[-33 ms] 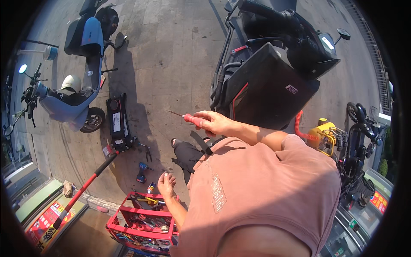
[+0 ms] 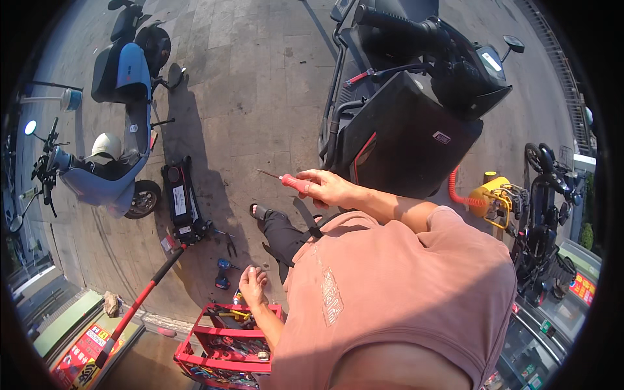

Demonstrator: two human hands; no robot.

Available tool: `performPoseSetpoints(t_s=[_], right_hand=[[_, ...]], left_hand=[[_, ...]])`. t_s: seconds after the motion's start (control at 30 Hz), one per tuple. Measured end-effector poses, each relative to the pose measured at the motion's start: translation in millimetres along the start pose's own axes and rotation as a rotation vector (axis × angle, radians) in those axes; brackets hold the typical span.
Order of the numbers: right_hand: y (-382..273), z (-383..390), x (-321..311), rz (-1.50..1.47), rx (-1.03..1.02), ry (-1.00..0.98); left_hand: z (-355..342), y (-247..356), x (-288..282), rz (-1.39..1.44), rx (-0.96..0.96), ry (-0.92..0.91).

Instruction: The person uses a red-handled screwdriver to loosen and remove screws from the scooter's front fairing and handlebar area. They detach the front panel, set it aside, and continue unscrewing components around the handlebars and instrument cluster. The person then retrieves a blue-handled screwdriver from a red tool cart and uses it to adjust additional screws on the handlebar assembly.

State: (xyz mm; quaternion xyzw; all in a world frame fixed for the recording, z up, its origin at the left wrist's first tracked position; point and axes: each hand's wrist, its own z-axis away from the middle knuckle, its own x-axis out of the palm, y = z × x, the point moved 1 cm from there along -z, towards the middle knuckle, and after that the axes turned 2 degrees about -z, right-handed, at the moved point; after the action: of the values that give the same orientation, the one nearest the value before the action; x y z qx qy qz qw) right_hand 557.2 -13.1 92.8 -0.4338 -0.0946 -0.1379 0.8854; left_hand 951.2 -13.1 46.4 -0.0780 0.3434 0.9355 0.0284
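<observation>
My right hand (image 2: 327,188) is closed round the pinkish-red handle of a screwdriver (image 2: 290,182). Its thin metal shaft points left, away from the dark panel of the large black scooter (image 2: 409,136). Lower down, my left hand (image 2: 253,284) hangs with its fingers curled in; whatever they may hold is hidden. Just below that hand stands a red open toolbox (image 2: 227,332), filled with several hand tools. A blue and black cordless drill (image 2: 223,273) lies on the ground beside my left hand, without contact.
A floor jack (image 2: 181,201) with a long red and black handle (image 2: 151,286) lies left of me. Beyond it stands a blue-grey scooter (image 2: 107,185) carrying a pale helmet (image 2: 106,145). At right are a yellow compressor (image 2: 491,197) with a red coiled hose (image 2: 460,192) and more parked bikes (image 2: 545,214).
My foot has moved outward to the left. The surroundings have shifted slightly in view, with the toolbox and drill lower. Both hands keep nearly the same pose, the screwdriver still in the right.
</observation>
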Motion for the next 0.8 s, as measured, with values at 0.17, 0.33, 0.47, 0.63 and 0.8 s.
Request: performPoseSetpoints(t_s=[0.17, 0.33, 0.47, 0.63, 0.8], right_hand=[[-14, -126, -40, -0.513, -0.116, 0.252], [-9, -270, -99, -0.693, -0.011, 0.559], [3, -342, -187, -0.677, 0.106, 1.061], [43, -385, -341, -0.569, 0.423, 1.513], [74, -401, -490, -0.293, 0.619, 1.809]], left_hand=[[-174, 137, 34, -0.184, 0.058, -0.210], [-322, 295, 110, -0.426, 0.052, -0.401], [-393, 403, 181, -0.568, 0.118, -0.455], [-434, 455, 248, -0.788, 0.000, -0.377], [-460, 462, 288, -1.082, -0.273, -0.239]])
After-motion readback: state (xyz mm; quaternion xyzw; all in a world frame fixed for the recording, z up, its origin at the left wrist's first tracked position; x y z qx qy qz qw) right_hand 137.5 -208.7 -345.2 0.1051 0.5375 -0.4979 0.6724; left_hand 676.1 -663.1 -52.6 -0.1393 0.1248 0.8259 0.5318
